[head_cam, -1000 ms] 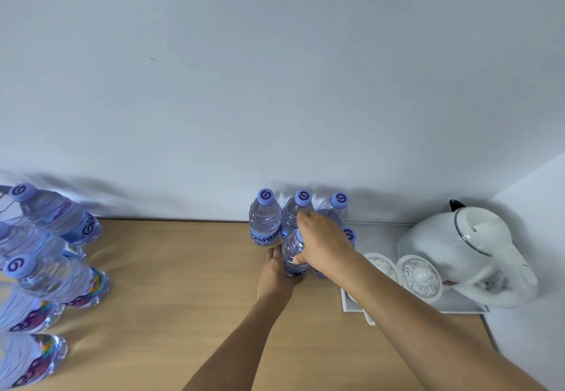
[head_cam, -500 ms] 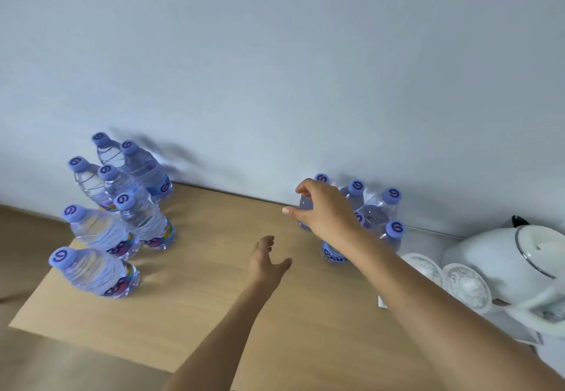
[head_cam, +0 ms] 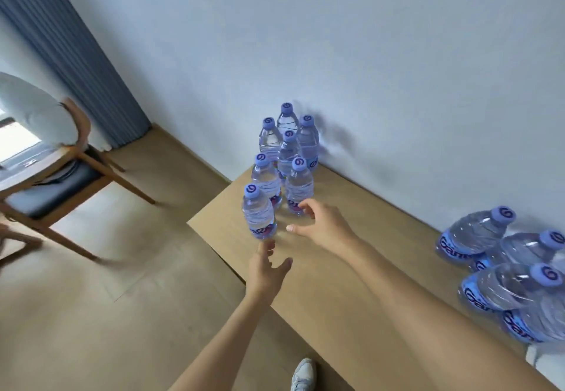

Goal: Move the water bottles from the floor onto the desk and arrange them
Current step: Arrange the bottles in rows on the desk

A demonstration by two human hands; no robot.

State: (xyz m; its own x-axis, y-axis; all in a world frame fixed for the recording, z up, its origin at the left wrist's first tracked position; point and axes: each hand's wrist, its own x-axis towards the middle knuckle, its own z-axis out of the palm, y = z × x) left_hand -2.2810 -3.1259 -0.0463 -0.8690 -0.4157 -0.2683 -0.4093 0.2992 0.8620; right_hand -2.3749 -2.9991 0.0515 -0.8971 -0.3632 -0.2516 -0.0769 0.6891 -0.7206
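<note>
Two bare hands reach over a light wooden surface point(head_cam: 351, 268) that stands against a pale blue-grey wall point(head_cam: 367, 54). The left hand point(head_cam: 267, 269) hovers with its fingers loosely spread, its fingertips just below the base of the nearest clear plastic water bottle with a purple cap point(head_cam: 258, 211), which stands upright near the surface's left end; whether they touch it cannot be told. The right hand point(head_cam: 321, 222) is spread in an open curve, thumb and forefinger apart, holding nothing, its forefinger close to the foot of a second upright bottle point(head_cam: 298, 185). Behind these, five more purple-capped bottles point(head_cam: 287, 133) stand clustered toward the wall. At the right edge a second group of blue-labelled bottles point(head_cam: 501, 265) stands on the same surface. On the wooden floor point(head_cam: 122, 299) to the left is a wooden chair with a dark seat cushion point(head_cam: 58, 188), beside a blue curtain point(head_cam: 76, 54). A white shoe point(head_cam: 302, 374) shows at the bottom.
</note>
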